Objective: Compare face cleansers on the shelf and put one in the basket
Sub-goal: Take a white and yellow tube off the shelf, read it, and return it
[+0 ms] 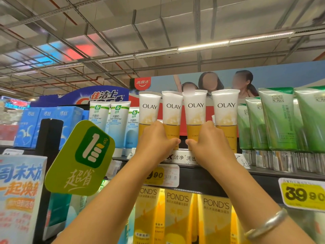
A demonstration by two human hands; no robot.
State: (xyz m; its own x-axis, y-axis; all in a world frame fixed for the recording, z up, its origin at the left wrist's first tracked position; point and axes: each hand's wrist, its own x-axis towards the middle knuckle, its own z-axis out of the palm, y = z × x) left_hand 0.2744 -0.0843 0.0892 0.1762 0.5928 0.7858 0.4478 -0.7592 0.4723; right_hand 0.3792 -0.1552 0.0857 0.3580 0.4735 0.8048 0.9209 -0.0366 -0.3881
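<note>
Both forearms reach up: left hand [157, 138] grips one Olay tube [171, 118], right hand [207, 140] another Olay tube [194, 118] on the top shelf [263, 173]; light, squashy tubes, best held low near the cap

Shelf [202, 175] of upright cleanser tubes [226, 110] (Olay)

Both forearms are bare with no sleeves showing, and a plain silver bangle [267, 224] circles the right wrist, well back from the fingers.
</note>
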